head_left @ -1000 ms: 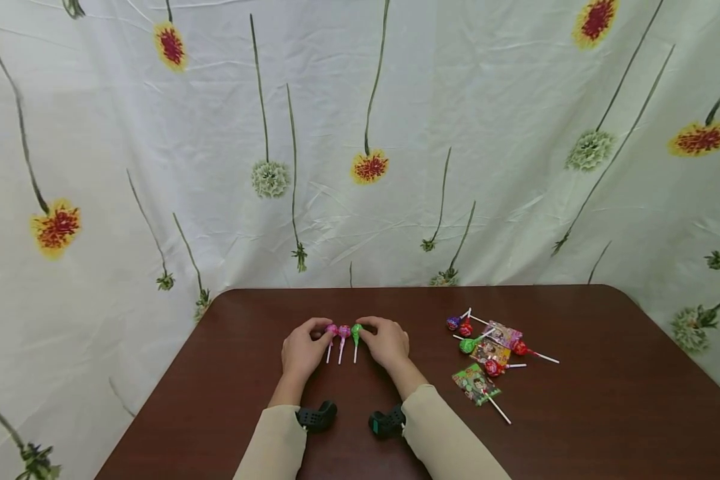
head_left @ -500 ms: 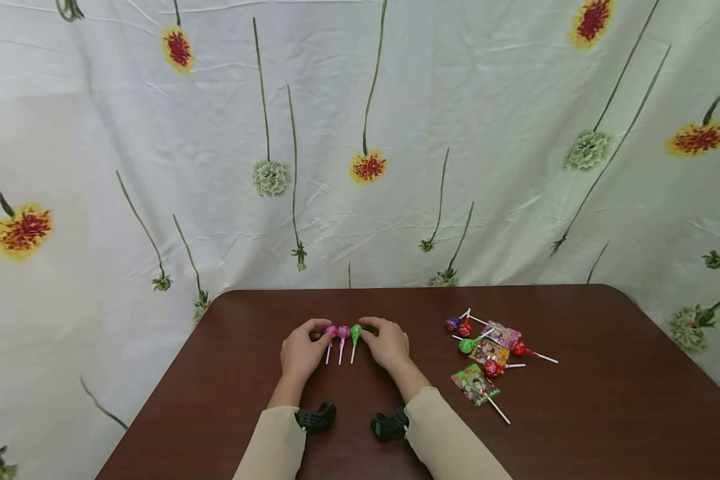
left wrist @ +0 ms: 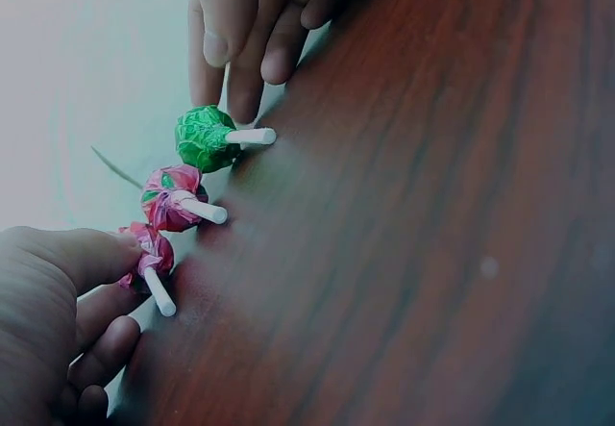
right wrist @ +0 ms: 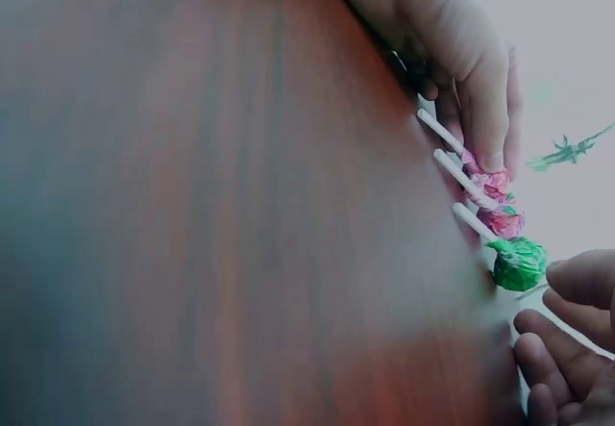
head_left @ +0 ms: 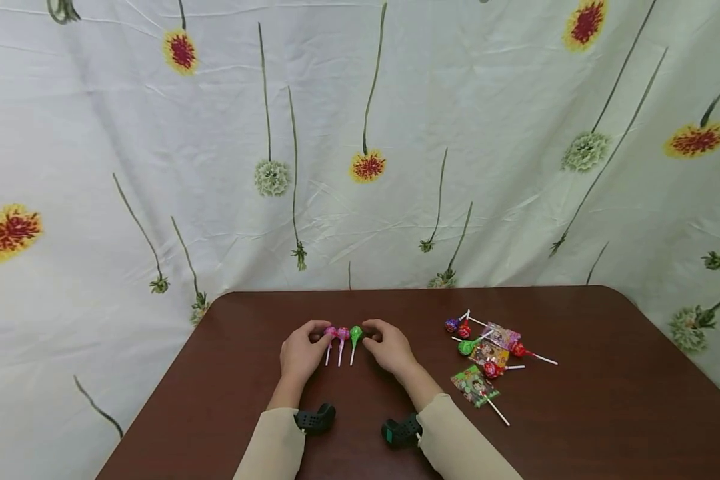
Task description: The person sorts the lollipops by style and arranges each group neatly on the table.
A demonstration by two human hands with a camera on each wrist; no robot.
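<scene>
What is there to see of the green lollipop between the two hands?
The green lollipop has a round head in a crinkled, shiny wrapper, gathered at a straight white stick. It lies wrapped on the dark-brown table, stick toward the viewer, at the right end of a row of three, beside a pink lollipop. The right hand is very close; whether it touches is unclear.

We see a dark reddish-brown worktop [head_left: 606,413] with rounded far corners and, behind it, a pale, lightly creased cloth [head_left: 504,107] printed with long-stemmed yellow-and-red and whitish-green flowers [head_left: 368,167], many heads hanging downward; we find soft, even light across it
</scene>
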